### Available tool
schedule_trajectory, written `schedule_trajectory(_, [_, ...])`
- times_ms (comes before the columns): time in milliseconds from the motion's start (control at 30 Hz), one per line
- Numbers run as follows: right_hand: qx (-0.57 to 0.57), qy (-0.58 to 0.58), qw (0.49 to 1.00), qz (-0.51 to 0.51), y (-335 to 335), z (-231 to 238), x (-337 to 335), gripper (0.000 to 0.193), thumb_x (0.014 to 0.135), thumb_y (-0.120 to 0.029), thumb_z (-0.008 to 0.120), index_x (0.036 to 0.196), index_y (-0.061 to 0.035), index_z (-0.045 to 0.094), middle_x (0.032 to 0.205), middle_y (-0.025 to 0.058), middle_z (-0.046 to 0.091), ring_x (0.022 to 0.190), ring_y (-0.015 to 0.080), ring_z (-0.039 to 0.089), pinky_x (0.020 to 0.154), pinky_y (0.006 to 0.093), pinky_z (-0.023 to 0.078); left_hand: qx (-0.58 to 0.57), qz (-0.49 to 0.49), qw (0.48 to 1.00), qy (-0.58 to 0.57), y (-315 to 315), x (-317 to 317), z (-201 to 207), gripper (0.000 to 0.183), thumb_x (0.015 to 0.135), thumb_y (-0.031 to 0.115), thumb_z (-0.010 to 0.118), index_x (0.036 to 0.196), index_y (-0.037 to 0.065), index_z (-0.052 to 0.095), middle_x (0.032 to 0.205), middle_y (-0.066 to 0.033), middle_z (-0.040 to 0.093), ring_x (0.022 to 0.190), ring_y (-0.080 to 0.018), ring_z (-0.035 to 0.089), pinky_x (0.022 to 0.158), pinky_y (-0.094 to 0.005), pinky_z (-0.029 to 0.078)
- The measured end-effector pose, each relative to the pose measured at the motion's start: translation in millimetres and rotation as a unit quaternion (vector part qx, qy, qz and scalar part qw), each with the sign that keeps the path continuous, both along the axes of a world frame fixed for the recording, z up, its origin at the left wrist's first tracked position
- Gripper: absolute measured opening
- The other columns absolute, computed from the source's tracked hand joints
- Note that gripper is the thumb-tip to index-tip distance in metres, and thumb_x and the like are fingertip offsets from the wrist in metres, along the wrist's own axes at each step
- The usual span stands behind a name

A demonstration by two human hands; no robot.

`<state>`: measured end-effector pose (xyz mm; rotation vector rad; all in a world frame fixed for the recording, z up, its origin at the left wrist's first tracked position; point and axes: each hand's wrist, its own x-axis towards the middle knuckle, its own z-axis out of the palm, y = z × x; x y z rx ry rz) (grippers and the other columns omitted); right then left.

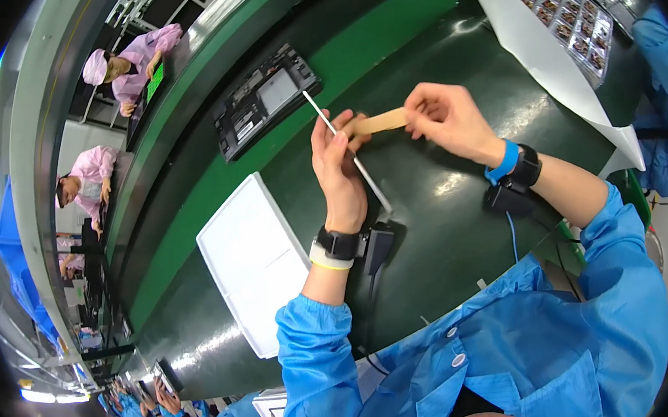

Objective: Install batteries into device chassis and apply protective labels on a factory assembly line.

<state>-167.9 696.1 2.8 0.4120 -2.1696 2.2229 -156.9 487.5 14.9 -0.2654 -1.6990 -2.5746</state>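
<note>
Dark green bench top [444, 218] fills most of the view, with a lighter green conveyor strip [347, 59] curving past its far side. A large white sheet [538, 59] lies at the upper right, a tray of small parts [573, 23] resting on it. White flat tray [254, 261] sits on the bench just left of the left forearm. A dark open device chassis [264, 99] rides on the green strip, well beyond the hands.

Both arms in blue sleeves come up from the bottom edge. Black wrist unit [343, 245] on the left wrist, another [524, 166] with a blue band on the right.

Left hand [342, 165] is raised above the bench, fingers closed around a thin white rod [347, 150]; the rod runs diagonally from upper left to lower right, passing through the grip. Left thumb and fingertips also touch one end of a tan flat strip [377, 122].

Right hand [449, 119] pinches the other end of the strip, fingers curled. The strip spans the gap between the two hands, held in the air over the bench, tilted slightly up toward the right.

Other people in pink coats [136, 60] work at stations far left.
</note>
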Motion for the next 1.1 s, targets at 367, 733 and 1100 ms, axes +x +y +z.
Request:
schedule_trajectory(367, [0.107, 0.252, 0.962, -0.019, -23, 35, 44, 0.005, 0.085, -0.001, 0.071, 0.089, 0.0009, 0.068, 0.078, 0.0096, 0.068, 0.067, 0.017, 0.067, 0.06, 0.0276, 0.053, -0.107, 0.116, 0.978, 0.134, 19, 8, 2, 0.081, 0.092, 0.011, 0.073, 0.153, -0.006, 0.022, 0.143, -0.0209, 0.045, 0.134, -0.03, 0.048, 0.111, -0.0433, 0.043])
schedule_trajectory(733, [0.068, 0.18, 0.981, 0.007, -17, 28, 41, 0.005, 0.09, -0.001, 0.07, 0.091, 0.0009, 0.065, 0.077, 0.0091, 0.068, 0.067, 0.0163, 0.068, 0.06, 0.0267, 0.053, -0.119, 0.106, 0.974, 0.16, 26, 8, 1, 0.081, 0.091, 0.011, 0.073, 0.153, -0.005, 0.024, 0.143, -0.0244, 0.046, 0.134, -0.0367, 0.05, 0.115, -0.0496, 0.04])
schedule_trajectory(1100, [0.109, 0.244, 0.963, -0.048, -5, 27, 30, 0.006, 0.087, -0.002, 0.069, 0.089, 0.0017, 0.065, 0.076, 0.0088, 0.066, 0.065, 0.0141, 0.065, 0.058, 0.0271, 0.052, 0.018, 0.223, 0.971, 0.08, 10, -15, -8, 0.056, 0.103, 0.03, 0.052, 0.141, -0.006, 0.031, 0.137, -0.0242, 0.049, 0.125, -0.0378, 0.055, 0.109, -0.053, 0.047])
